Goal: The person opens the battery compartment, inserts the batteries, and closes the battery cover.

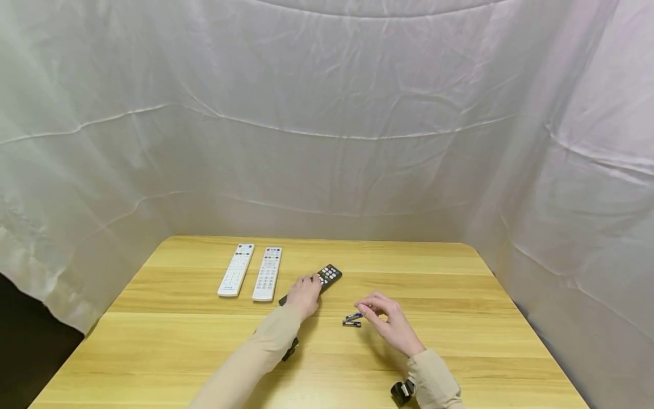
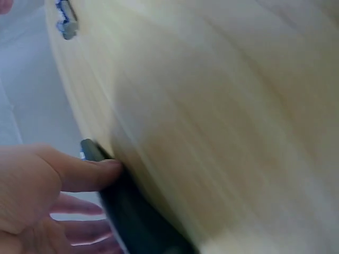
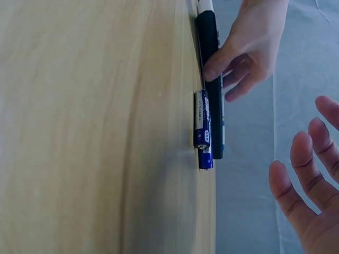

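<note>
A beige fabric sleeve (image 1: 232, 369) leads to the left hand (image 1: 304, 297), its thumb and fingers clamped on the sides of a long black plastic remote control (image 1: 331, 274), probably to steady it on the yellowish wooden table (image 1: 439, 272). Right of that remote lie two small blue cylindrical batteries (image 1: 352, 324), apparently within easy reach; the right hand (image 1: 390, 324) hovers beside them, fingers apart, holding nothing. Left of the black remote, two slim white plastic remotes (image 1: 267, 274) lie side by side, seemingly out of the way.
</note>
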The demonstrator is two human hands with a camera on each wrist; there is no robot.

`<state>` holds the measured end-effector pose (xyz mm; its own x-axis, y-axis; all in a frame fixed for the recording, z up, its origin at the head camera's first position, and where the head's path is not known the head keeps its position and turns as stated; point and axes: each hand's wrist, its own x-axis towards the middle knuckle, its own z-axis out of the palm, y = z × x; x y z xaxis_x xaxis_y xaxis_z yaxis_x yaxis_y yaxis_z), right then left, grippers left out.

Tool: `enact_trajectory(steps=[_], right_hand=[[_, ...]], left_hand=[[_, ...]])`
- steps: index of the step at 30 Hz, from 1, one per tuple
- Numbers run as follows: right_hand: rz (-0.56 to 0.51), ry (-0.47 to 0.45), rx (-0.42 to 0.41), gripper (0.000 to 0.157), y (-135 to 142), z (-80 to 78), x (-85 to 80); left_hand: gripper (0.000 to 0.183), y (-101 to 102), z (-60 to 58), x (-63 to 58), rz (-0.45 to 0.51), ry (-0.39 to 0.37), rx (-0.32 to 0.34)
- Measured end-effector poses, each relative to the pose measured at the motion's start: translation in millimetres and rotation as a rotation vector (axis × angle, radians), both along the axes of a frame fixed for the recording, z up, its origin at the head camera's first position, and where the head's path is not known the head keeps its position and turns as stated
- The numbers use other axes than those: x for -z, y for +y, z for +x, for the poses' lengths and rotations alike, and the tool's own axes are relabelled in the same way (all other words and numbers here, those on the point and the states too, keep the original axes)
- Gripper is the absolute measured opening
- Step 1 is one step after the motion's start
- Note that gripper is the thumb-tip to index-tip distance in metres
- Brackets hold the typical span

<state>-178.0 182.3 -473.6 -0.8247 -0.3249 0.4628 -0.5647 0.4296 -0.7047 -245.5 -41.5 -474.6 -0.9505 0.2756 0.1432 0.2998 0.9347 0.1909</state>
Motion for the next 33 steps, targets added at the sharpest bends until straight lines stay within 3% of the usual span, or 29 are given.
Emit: enact_trajectory(steps=[4, 12, 20, 27, 33], right_hand=[[-0.005, 0.004, -0.008, 0.016, 0, -0.6, 0.9], [-0.007, 0.013, -0.018, 0.015, -1, -1.3, 2.3], [-0.007, 0.008, -0.022, 0.014, -2, -0.6, 0.5], [-0.003, 0.008, -0.018, 0.014, -1, -0.9, 0.3], [0.004, 0.004, -0.017, 0.015, 0, -1.3, 1.8]], left_hand=[[0.041, -1, 8.5, -4.1, -0.008, -0.001, -0.028], [0.016, 1, 20.7, -8.0, -0.121, 0.089, -0.050], [0.011, 0, 26.3, -10.7, -0.177, 0.162, -0.047], [0.017, -8, 24.2, -8.3, -0.154, 0.137, -0.023], [0.021, -18, 25.7, -11.2, -0.021, 0.119, -0.052]])
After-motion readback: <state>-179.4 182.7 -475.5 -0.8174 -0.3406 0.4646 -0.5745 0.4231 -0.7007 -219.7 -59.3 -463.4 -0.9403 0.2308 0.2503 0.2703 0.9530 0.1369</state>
